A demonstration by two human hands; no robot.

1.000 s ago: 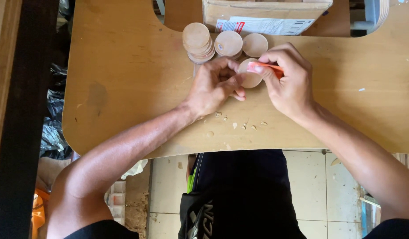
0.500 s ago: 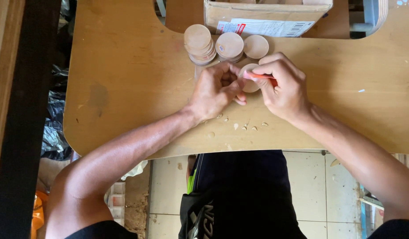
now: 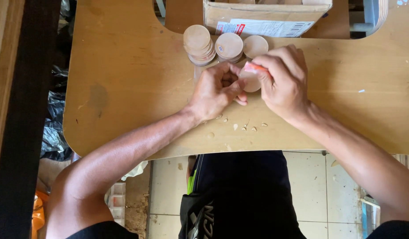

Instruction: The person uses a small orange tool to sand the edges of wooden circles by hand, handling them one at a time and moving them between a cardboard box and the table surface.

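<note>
the left hand [image 3: 215, 90] pinches a wooden disc [image 3: 250, 82] over the worktop [image 3: 124, 88]; the right hand [image 3: 284, 82], closed on an orange tool [image 3: 256, 67], trims it. shavings [image 3: 244, 127] lie below; three stacks of discs [image 3: 226, 46] stand beside.

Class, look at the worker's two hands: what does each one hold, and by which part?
The left hand pinches a round wooden disc by its left edge. The right hand grips an orange tool by its handle; only the orange end shows.
</note>
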